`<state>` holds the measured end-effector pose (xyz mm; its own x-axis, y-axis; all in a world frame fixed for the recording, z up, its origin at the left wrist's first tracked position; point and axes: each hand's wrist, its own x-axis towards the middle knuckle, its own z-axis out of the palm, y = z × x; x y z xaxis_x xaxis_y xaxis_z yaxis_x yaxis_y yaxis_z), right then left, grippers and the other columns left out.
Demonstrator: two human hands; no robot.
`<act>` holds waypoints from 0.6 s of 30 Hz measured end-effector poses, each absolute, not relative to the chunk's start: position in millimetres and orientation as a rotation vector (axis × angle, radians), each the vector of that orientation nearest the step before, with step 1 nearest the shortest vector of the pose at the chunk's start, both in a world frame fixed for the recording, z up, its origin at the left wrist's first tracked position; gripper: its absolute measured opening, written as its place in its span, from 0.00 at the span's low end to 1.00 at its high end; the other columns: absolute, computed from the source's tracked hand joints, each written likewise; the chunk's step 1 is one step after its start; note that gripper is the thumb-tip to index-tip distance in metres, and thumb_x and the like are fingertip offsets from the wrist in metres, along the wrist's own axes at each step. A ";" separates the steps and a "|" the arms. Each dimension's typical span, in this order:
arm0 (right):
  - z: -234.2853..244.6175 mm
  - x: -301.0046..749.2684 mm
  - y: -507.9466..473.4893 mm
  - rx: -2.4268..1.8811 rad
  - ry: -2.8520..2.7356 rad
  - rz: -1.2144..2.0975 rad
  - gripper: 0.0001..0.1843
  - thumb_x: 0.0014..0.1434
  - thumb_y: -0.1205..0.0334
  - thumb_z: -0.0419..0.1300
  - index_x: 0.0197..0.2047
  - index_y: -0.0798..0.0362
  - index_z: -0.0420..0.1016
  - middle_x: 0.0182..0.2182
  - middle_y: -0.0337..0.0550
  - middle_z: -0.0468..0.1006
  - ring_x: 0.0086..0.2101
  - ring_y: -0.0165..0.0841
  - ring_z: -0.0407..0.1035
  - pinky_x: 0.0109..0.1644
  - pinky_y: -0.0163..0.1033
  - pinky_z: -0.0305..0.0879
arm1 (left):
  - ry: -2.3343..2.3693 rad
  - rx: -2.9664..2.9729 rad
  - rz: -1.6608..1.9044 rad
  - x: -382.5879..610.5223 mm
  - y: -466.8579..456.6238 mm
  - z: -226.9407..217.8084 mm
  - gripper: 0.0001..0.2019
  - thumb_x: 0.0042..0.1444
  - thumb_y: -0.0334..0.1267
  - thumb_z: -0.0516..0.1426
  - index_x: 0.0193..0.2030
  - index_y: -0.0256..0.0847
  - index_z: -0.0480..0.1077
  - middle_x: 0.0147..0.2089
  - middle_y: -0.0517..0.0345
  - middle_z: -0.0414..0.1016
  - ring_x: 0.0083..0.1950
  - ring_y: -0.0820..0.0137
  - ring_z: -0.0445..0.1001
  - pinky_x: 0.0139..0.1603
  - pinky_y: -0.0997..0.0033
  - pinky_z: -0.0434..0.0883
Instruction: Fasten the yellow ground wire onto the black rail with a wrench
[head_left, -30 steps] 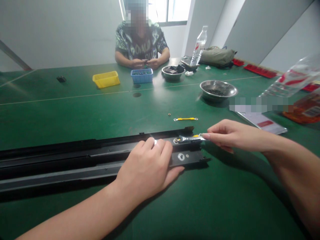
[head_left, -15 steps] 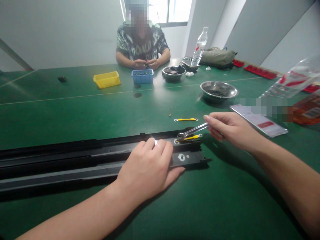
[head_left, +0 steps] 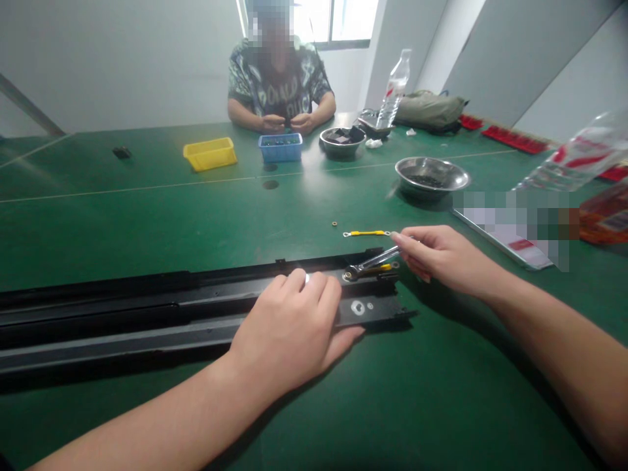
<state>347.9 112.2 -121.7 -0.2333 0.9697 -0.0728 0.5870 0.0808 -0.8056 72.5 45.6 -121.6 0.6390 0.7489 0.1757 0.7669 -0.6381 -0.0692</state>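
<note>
My right hand (head_left: 432, 252) grips the handle of a silver wrench (head_left: 373, 263). The wrench head lies at a nut near the right end of the upper of two long black metal rails (head_left: 210, 294). My left hand (head_left: 292, 320) is closed over the rails, fingers across the upper one and thumb along the near edge. A short yellow wire (head_left: 385, 267) with ring ends runs under the wrench, its left end hidden. Farther back lies a second yellow wire (head_left: 367, 233), with a small nut (head_left: 334, 224) beside it. A washer-like ring (head_left: 358, 307) shows on the near rail.
Across the green table sits a person (head_left: 282, 85), hands together behind a blue bin (head_left: 280, 150). Beside it stand a yellow bin (head_left: 210, 156) and a metal bowl (head_left: 342, 149). Another bowl (head_left: 432, 186), a phone (head_left: 500, 239) and water bottles (head_left: 395, 91) are at right.
My right hand has shifted slightly left with the wrench, whose head now sits over the nut. My left hand keeps its place on the rails.
</note>
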 end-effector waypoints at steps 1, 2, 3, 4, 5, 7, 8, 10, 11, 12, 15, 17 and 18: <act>-121.8 347.9 112.2 -1.547 -1.870 1.036 0.29 0.69 0.37 0.55 0.25 0.49 0.64 0.15 0.35 0.66 0.18 0.29 0.59 0.26 0.39 0.53 | -1.266 -2.718 -0.196 72.5 45.4 -121.7 0.22 0.68 0.59 0.49 0.48 0.41 0.66 0.43 0.51 0.70 0.44 0.55 0.67 0.42 0.53 0.67; -121.2 348.2 112.1 -1.559 -1.865 1.061 0.28 0.69 0.37 0.56 0.25 0.49 0.64 0.15 0.34 0.65 0.18 0.29 0.59 0.25 0.39 0.53 | -1.267 -2.718 -0.194 72.5 45.2 -121.9 0.22 0.68 0.59 0.49 0.48 0.41 0.66 0.43 0.51 0.70 0.44 0.55 0.67 0.42 0.53 0.67; -119.9 348.9 112.0 -1.569 -1.865 1.096 0.28 0.68 0.37 0.56 0.25 0.49 0.63 0.15 0.34 0.65 0.18 0.29 0.59 0.25 0.39 0.53 | -1.267 -2.718 -0.192 72.5 45.0 -122.0 0.22 0.68 0.59 0.49 0.48 0.41 0.66 0.44 0.51 0.70 0.44 0.55 0.67 0.43 0.52 0.67; -118.0 350.1 111.7 -1.578 -1.874 1.134 0.28 0.68 0.37 0.57 0.25 0.49 0.63 0.15 0.34 0.64 0.18 0.29 0.59 0.25 0.39 0.53 | -1.266 -2.717 -0.192 72.6 44.9 -122.2 0.22 0.68 0.59 0.49 0.48 0.41 0.66 0.44 0.51 0.71 0.45 0.55 0.67 0.43 0.52 0.67; -115.5 351.8 111.5 -1.586 -1.896 1.172 0.28 0.67 0.37 0.57 0.25 0.49 0.63 0.15 0.34 0.64 0.18 0.29 0.59 0.25 0.39 0.52 | -1.266 -2.716 -0.192 72.6 44.9 -122.3 0.22 0.68 0.59 0.49 0.48 0.41 0.66 0.44 0.51 0.71 0.45 0.55 0.67 0.43 0.52 0.67; -110.0 356.1 110.9 -1.602 -1.985 1.252 0.28 0.66 0.38 0.58 0.24 0.50 0.64 0.16 0.35 0.65 0.19 0.30 0.59 0.25 0.38 0.52 | -1.268 -2.721 -0.192 72.9 45.0 -122.5 0.22 0.68 0.59 0.49 0.48 0.41 0.66 0.44 0.51 0.71 0.45 0.54 0.67 0.43 0.52 0.67; -107.3 358.4 110.5 -1.604 -2.042 1.297 0.28 0.66 0.38 0.58 0.25 0.50 0.66 0.16 0.36 0.66 0.19 0.30 0.59 0.25 0.38 0.52 | -1.271 -2.722 -0.193 73.0 45.1 -122.5 0.22 0.68 0.59 0.49 0.48 0.41 0.66 0.44 0.51 0.71 0.45 0.54 0.67 0.43 0.52 0.67; -103.2 362.3 109.7 -1.607 -2.152 1.398 0.27 0.67 0.39 0.58 0.25 0.51 0.68 0.17 0.37 0.68 0.20 0.30 0.61 0.26 0.38 0.54 | -1.272 -2.724 -0.189 73.2 45.4 -122.3 0.22 0.68 0.59 0.49 0.48 0.41 0.66 0.44 0.51 0.71 0.44 0.55 0.67 0.43 0.52 0.68; -101.8 363.7 109.2 -1.604 -2.187 1.434 0.27 0.67 0.39 0.58 0.26 0.52 0.69 0.17 0.37 0.68 0.21 0.30 0.61 0.27 0.38 0.54 | -1.271 -2.724 -0.186 73.3 45.5 -122.0 0.22 0.68 0.59 0.48 0.48 0.41 0.66 0.43 0.51 0.71 0.44 0.55 0.67 0.43 0.52 0.68; -100.8 364.5 108.7 -1.602 -2.208 1.456 0.27 0.67 0.40 0.58 0.26 0.52 0.70 0.18 0.37 0.69 0.21 0.31 0.62 0.27 0.38 0.55 | -1.273 -2.724 -0.184 73.3 45.6 -121.8 0.22 0.68 0.59 0.48 0.48 0.41 0.66 0.43 0.51 0.70 0.44 0.55 0.67 0.43 0.52 0.68; -98.8 364.7 107.4 -1.595 -2.216 1.470 0.26 0.67 0.40 0.58 0.27 0.52 0.69 0.18 0.37 0.69 0.21 0.31 0.62 0.28 0.37 0.56 | -1.279 -2.726 -0.184 73.1 45.8 -121.2 0.22 0.68 0.60 0.48 0.47 0.41 0.66 0.43 0.51 0.70 0.44 0.54 0.67 0.43 0.51 0.68; -96.9 364.1 106.8 -1.594 -2.213 1.479 0.26 0.67 0.40 0.58 0.27 0.52 0.69 0.19 0.37 0.68 0.21 0.31 0.62 0.28 0.37 0.56 | -1.279 -2.726 -0.187 73.0 46.0 -121.2 0.22 0.68 0.60 0.48 0.47 0.41 0.66 0.43 0.51 0.71 0.44 0.54 0.67 0.43 0.51 0.68; -95.8 364.0 106.5 -1.596 -2.210 1.484 0.26 0.67 0.40 0.58 0.26 0.52 0.69 0.19 0.36 0.67 0.21 0.30 0.62 0.28 0.37 0.56 | -1.277 -2.726 -0.188 73.1 46.1 -121.3 0.22 0.68 0.59 0.48 0.47 0.41 0.66 0.43 0.51 0.71 0.44 0.54 0.67 0.43 0.51 0.68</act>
